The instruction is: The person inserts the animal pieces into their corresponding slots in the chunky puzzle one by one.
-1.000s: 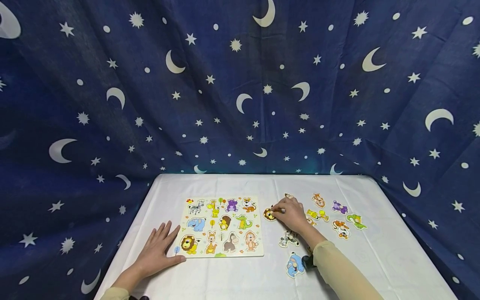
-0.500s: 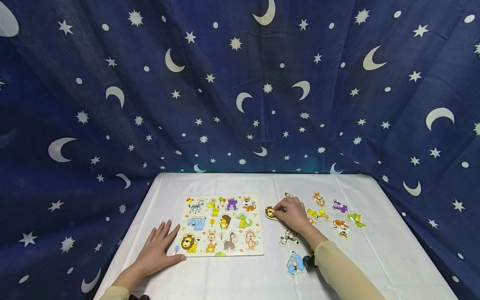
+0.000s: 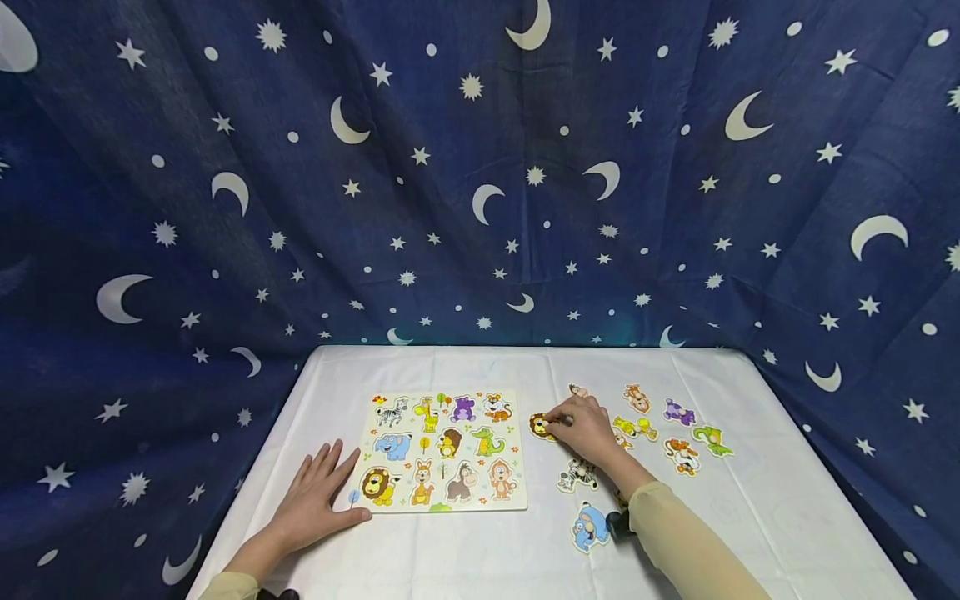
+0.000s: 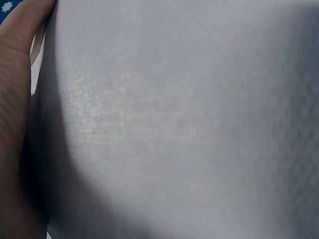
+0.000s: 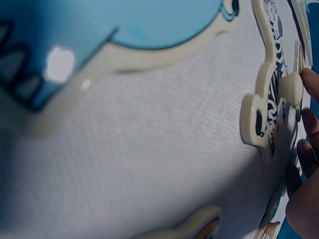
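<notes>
My left hand (image 3: 315,500) lies flat with fingers spread, its thumb at the lower left corner of the animal puzzle board (image 3: 480,500). In the left wrist view, part of that hand (image 4: 12,109) runs down the left side. To the right of the board, my right hand (image 3: 588,429) pinches a lion puzzle piece (image 3: 537,426) with thumb and fingertips. The hand covers part of the lion. Below this hand lies the zebra piece (image 3: 576,476), whose pale knob (image 5: 290,88) shows in the right wrist view.
A blue elephant piece (image 3: 590,528) lies near my right sleeve. Farther right are loose purple hippo (image 3: 679,413), crocodile (image 3: 712,442), tiger (image 3: 682,458) and giraffe (image 3: 636,428) pieces. A starry blue curtain (image 3: 480,250) hangs behind the white-covered table (image 3: 465,558).
My right hand and the lion piece have shifted slightly to the right since a second ago, then stayed nearly still. The left hand keeps its place at the board.
</notes>
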`<state>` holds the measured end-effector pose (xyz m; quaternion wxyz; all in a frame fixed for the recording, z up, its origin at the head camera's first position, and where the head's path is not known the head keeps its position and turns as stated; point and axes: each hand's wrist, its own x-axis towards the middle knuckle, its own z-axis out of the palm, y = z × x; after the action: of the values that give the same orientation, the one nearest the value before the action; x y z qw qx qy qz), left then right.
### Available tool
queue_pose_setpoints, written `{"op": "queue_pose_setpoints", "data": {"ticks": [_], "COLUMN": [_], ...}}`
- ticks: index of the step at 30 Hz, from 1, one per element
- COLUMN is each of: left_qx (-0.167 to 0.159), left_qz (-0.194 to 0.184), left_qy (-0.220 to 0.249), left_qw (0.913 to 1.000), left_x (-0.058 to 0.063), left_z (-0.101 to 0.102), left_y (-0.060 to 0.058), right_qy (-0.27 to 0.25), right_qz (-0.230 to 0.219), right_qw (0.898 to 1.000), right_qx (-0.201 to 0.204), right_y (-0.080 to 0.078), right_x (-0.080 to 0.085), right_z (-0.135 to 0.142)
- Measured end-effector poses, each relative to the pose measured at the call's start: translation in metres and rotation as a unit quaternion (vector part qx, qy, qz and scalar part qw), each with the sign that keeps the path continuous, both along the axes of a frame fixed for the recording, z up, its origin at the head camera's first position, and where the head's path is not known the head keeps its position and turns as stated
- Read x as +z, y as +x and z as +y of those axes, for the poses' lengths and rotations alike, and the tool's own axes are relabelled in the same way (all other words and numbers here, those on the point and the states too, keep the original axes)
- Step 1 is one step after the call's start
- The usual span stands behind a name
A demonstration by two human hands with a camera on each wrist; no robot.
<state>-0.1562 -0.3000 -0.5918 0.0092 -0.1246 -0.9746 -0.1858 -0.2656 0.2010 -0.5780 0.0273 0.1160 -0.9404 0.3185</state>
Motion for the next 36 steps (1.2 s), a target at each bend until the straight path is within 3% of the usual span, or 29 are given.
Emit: {"op": "queue_pose_setpoints", "data": {"ticks": [11,21,36], "left_qx": [-0.001,0.001,0.006], "left_qz": [-0.003,0.002,-0.020], "left_qy": [-0.001,0.005,0.010], "left_qw": [1.0000,1.0000,0.9997], "left_x": [0.002,-0.001,-0.001], "left_z": [0.003,0.001,0.001], "left_y": [-0.001,-0.001,0.000], "right_qy": [0.001,-0.014,-0.062], "right_qz": [0.014,0.033,0.038], "right_qw": [1.000,0.999,0.997], "right_qx": [-0.002,-0.001,0.008], "right_y": [-0.001,-0.001,0.008], "right_x": [-0.001,0.009,0.027], "right_z": [0.001,-0.004,-0.056]}}
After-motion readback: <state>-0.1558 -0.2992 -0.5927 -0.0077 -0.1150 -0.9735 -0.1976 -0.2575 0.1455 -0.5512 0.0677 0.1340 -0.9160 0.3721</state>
